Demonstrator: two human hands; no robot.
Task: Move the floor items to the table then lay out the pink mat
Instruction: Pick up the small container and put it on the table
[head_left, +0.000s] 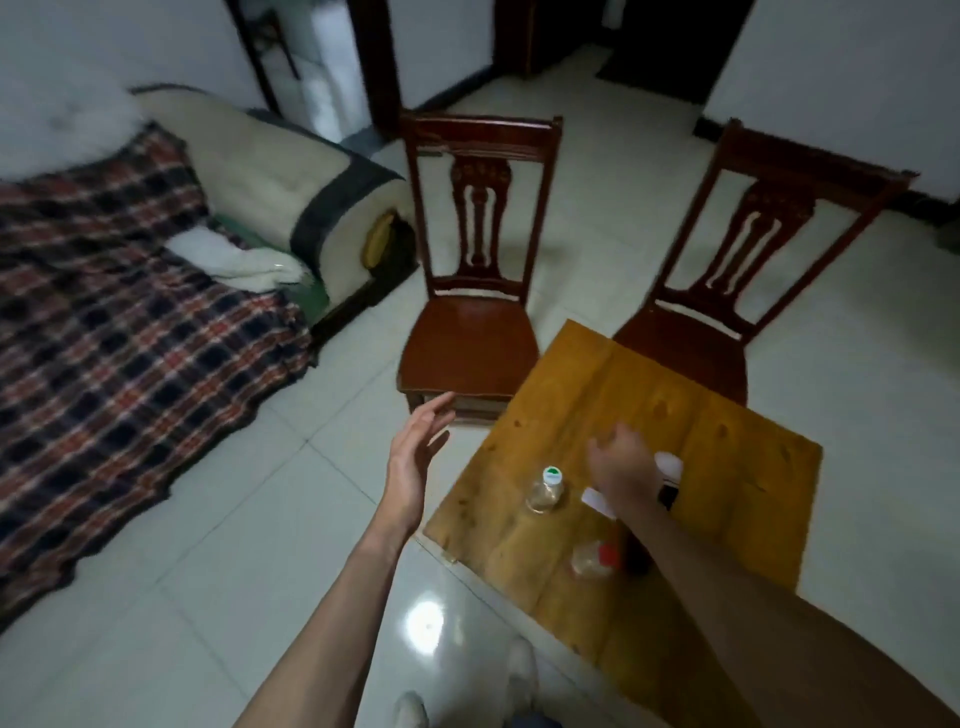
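Note:
A low wooden table stands at the right. On it stand a clear bottle with a green and white cap and a clear bottle with a red cap, partly behind my right forearm. My right hand hovers over the table, fingers loosely apart, holding nothing I can see. Small white and dark objects lie just beyond it, partly hidden by the hand. My left hand is open in the air over the floor, left of the table. No pink mat is in view.
Two dark wooden chairs stand beyond the table. A sofa with a plaid blanket fills the left side. The floor is glossy white tile. My shoes show at the bottom edge.

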